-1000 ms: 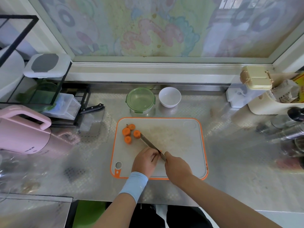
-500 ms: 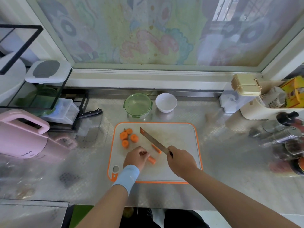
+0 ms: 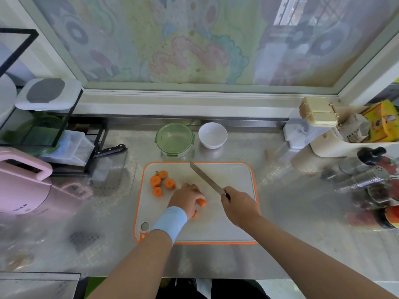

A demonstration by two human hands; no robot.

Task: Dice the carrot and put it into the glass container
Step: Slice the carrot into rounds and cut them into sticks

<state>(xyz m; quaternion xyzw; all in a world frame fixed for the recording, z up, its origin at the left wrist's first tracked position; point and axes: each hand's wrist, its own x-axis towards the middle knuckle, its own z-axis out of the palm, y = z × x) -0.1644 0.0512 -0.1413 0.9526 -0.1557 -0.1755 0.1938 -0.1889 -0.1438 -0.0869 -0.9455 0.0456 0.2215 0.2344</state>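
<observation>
An orange-rimmed white cutting board (image 3: 237,223) lies on the steel counter. Several round carrot chunks (image 3: 160,182) sit at its far left. My left hand (image 3: 186,198), with a blue wristband, holds a carrot piece (image 3: 202,202) down on the board; another small piece (image 3: 195,214) shows under the hand. My right hand (image 3: 238,205) grips the handle of a knife (image 3: 206,180), whose blade is raised and points to the far left, just right of the left hand. The glass container (image 3: 174,138) with a green lid stands behind the board.
A white bowl (image 3: 212,134) sits right of the container. A pink appliance (image 3: 21,182) and a black rack with a second knife (image 3: 110,149) stand at the left. Jars, shakers and boxes (image 3: 367,169) crowd the right side. A window wall runs behind the counter.
The knife went from down on the carrot beside my left hand to raised and off to the right. Cut carrot pieces came into view at my left hand, which has shifted a little.
</observation>
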